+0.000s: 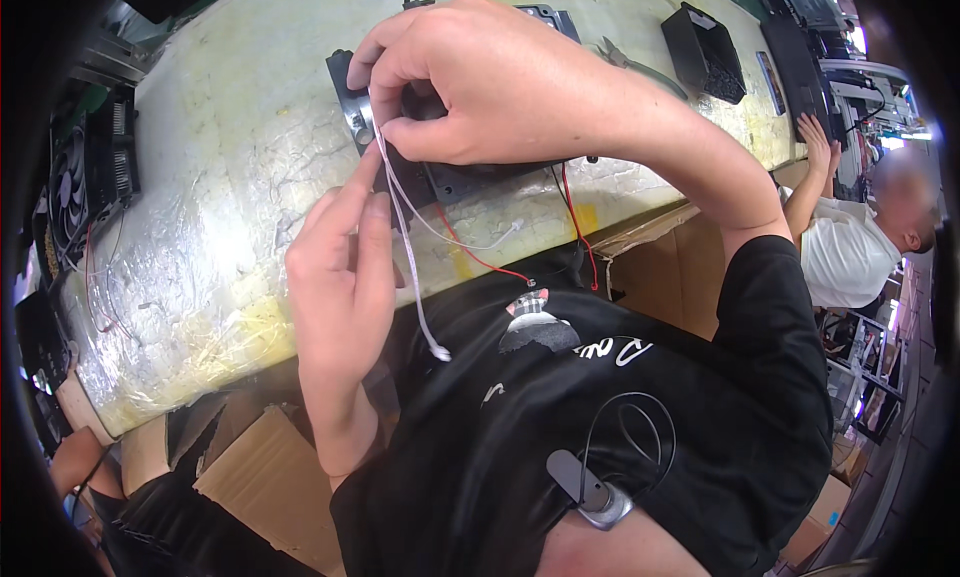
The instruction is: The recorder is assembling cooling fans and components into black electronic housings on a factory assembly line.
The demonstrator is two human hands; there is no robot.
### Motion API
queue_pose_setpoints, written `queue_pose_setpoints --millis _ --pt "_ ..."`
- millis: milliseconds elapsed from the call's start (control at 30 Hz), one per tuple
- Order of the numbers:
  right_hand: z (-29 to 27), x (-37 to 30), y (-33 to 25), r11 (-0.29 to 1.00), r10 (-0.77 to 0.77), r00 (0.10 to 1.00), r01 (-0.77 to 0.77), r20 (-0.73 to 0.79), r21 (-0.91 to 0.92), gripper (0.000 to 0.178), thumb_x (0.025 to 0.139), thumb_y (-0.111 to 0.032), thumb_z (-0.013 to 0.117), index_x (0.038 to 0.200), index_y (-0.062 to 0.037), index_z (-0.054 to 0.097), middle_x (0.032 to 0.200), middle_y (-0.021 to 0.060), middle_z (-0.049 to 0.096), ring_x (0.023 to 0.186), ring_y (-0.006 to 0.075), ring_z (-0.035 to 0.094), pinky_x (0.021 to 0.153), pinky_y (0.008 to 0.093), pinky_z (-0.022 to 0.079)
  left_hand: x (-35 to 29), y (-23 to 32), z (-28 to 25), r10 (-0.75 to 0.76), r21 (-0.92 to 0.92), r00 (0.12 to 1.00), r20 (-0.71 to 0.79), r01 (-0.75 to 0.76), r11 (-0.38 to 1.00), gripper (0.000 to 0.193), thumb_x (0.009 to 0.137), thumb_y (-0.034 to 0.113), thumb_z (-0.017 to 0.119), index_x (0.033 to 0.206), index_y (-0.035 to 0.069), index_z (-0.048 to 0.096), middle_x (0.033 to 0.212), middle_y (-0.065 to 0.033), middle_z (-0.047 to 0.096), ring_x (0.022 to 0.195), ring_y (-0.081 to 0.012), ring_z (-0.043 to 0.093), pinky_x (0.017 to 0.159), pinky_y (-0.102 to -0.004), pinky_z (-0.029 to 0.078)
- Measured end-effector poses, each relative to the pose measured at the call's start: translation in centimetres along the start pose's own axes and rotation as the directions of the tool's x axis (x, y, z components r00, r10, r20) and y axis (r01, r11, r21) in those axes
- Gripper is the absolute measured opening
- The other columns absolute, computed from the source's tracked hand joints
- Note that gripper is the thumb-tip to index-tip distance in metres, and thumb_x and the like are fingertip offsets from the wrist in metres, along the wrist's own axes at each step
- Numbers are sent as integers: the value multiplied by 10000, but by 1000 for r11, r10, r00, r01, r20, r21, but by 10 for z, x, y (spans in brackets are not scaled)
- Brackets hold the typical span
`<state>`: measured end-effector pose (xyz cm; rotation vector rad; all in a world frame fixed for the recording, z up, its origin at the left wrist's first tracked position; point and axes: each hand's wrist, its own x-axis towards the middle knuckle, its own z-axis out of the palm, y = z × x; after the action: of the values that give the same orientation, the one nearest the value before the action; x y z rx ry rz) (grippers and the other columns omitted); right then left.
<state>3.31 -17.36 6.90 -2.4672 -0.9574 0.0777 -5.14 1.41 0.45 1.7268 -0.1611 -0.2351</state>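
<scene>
A black device [450,184] with a bracket-like end lies on the worktable, largely covered by my right hand [465,82]. The thumb and index finger of that hand are closed around a thin white cable [408,245] beside the device's shiny metal part [357,117]. From the pinch the cable hangs over the table edge, ending in a small white plug. Just below, my left hand [340,262] reaches up with its index finger stretched out, its tip against the cable. The left thumb stands apart from that finger. Red wires [480,260] trail from the device toward my shirt.
Pliers [640,69] and a black bin [705,52] holding small dark parts lie at the far right. A black fan unit [75,182] sits at the left. Cardboard boxes [270,487] stand below the table edge. A person [850,247] works at the right; another person's arm [80,462] shows lower left.
</scene>
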Motion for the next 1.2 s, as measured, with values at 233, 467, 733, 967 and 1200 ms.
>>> queue_pose_setpoints --millis 233,467,733,967,1200 --pt "5 0 6 999 -37 999 37 -10 4 134 718 -130 635 760 -19 697 701 152 664 708 326 660 679 397 524 4 8 -4 -40 33 999 19 39 999 414 859 -58 586 1268 5 587 823 -25 572 544 -3 423 461 -179 330" --pt "-1 -2 1 996 12 996 -20 94 88 120 817 -99 634 819 18 658 1068 155 668 916 312 648 810 359 503 16 17 -23 -141 -211 981 131 166 963 242 904 38 592 1108 -87 629 838 -121 668 554 -91 601 469 -196 434" --pt "-1 -2 -1 995 21 994 -32 107 95 132 829 -106 629 852 21 660 1078 162 668 914 320 652 811 366 502 24 -8 -25 -64 -598 977 201 175 782 295 900 138 643 1080 -94 641 992 -230 682 649 -212 694 512 -237 516" --pt "0 -2 4 994 2 995 -13 103 105 148 843 -107 618 881 25 672 1090 176 663 944 318 650 837 366 499 31 -15 -17 40 -522 997 65 0 853 163 869 46 673 970 -82 672 915 -172 687 637 -195 682 537 -248 531" --pt "-2 1 2 994 15 990 -31 142 107 153 857 -111 612 880 28 670 1085 181 661 944 315 648 838 358 494 30 -16 -16 -46 -578 998 42 62 813 337 806 -43 703 1117 -96 585 813 -129 682 627 -175 676 538 -240 542"
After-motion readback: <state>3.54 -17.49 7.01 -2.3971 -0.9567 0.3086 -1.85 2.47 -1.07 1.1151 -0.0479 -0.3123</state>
